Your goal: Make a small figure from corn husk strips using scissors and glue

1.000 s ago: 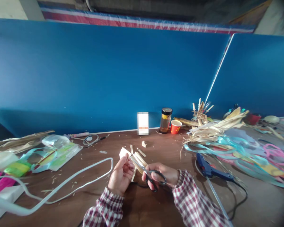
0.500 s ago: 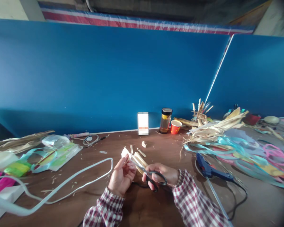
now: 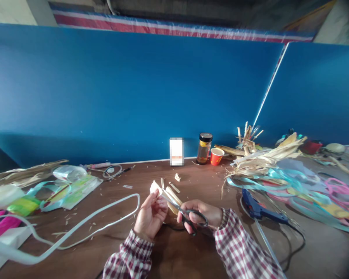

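My left hand [image 3: 151, 217] pinches a pale strip of dried husk [image 3: 155, 188] between thumb and fingertips. Black-handled scissors [image 3: 195, 222] are in my right hand [image 3: 200, 212], with fingers through the loops. Their blades point up and left, toward the husk in my left hand; whether they touch it I cannot tell. Behind the blades, more pale husk strips [image 3: 173, 198] lie on the brown table [image 3: 128, 248]. A small curled husk scrap [image 3: 178, 177] sits just beyond them.
At right lie a blue glue gun [image 3: 257, 209], husk bundles [image 3: 272, 157] and turquoise ribbons [image 3: 296, 182]. A lidded jar [image 3: 204, 149] and red paper cup [image 3: 216, 156] stand by the blue partition [image 3: 151, 93]. A bent white tube [image 3: 84, 219] crosses the left side.
My right hand and the scissors have shifted very slightly to the right. My left hand keeps its pinch on the husk, almost unmoved.
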{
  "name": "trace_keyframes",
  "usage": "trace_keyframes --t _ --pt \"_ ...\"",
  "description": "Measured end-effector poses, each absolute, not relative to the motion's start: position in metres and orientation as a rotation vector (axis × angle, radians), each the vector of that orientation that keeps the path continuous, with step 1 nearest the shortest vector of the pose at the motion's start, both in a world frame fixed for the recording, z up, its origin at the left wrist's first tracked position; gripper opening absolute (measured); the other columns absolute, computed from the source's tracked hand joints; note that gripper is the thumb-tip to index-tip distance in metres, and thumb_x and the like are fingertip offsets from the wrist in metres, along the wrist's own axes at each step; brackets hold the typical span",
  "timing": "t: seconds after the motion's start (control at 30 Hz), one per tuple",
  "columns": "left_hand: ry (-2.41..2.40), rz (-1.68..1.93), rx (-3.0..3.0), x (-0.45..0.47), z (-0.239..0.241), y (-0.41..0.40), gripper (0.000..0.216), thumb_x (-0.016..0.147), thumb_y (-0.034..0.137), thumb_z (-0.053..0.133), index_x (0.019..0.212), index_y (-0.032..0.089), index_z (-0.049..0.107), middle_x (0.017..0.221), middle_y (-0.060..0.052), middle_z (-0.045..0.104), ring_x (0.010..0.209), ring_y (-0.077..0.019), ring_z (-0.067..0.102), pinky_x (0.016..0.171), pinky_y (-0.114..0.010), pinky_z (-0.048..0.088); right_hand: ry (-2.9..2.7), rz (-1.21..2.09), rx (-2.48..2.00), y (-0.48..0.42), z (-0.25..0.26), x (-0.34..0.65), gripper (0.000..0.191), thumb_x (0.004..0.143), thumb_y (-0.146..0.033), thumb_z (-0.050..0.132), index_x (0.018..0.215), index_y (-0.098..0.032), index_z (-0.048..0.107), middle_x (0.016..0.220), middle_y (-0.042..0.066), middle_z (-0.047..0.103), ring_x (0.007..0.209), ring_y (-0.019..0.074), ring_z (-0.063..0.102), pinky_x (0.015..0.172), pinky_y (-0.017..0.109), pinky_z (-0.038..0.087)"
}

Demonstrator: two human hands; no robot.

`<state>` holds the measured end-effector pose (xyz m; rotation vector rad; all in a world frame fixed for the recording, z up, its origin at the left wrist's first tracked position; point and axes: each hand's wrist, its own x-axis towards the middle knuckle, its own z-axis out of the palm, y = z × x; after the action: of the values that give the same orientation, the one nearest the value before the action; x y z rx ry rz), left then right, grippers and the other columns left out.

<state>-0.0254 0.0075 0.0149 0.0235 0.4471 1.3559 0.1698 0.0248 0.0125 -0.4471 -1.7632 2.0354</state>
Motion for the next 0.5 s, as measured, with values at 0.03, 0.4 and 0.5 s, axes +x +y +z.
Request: trace_keyframes --t 0.03,0.4,0.5 --pt "0.449 1.359 0.023 -0.0254 0.0148 0.0075 0.014 0.084 0.010 0.047 0.071 0.014 0.051 0.059 0.003 0.042 0.047 -0.0044 0.043 0.044 -0.015 0.043 -1.764 2.036 -0.446 0.0247 0.0124 0.1696 0.062 0.069 -0.065 0.058 0.097 -0.009 0.059 0.065 0.002 0.059 0.053 0.0087 0.053 0.050 0.020 0.040" --pt "0.418 1.365 0.140 -0.0272 0.0123 0.0089 0.017 0.083 0.009 0.048 0.068 0.012 0.052 0.060 0.002 0.040 0.050 -0.0042 0.044 0.047 -0.015 0.042 -1.714 2.049 -0.437 0.0260 0.0119 0.1734 0.060 0.071 -0.062 0.058 0.097 -0.009 0.058 0.067 0.003 0.059 0.054 0.0088 0.053 0.049 0.020 0.038" --pt "0.452 1.377 0.188 -0.0272 0.0129 0.0081 0.015 0.083 0.010 0.050 0.068 0.012 0.053 0.060 0.003 0.040 0.050 -0.0042 0.044 0.047 -0.015 0.043 -1.659 2.058 -0.429 0.0246 0.0114 0.1722 0.058 0.072 -0.061 0.059 0.096 -0.009 0.059 0.065 0.002 0.058 0.053 0.0082 0.053 0.048 0.019 0.038"
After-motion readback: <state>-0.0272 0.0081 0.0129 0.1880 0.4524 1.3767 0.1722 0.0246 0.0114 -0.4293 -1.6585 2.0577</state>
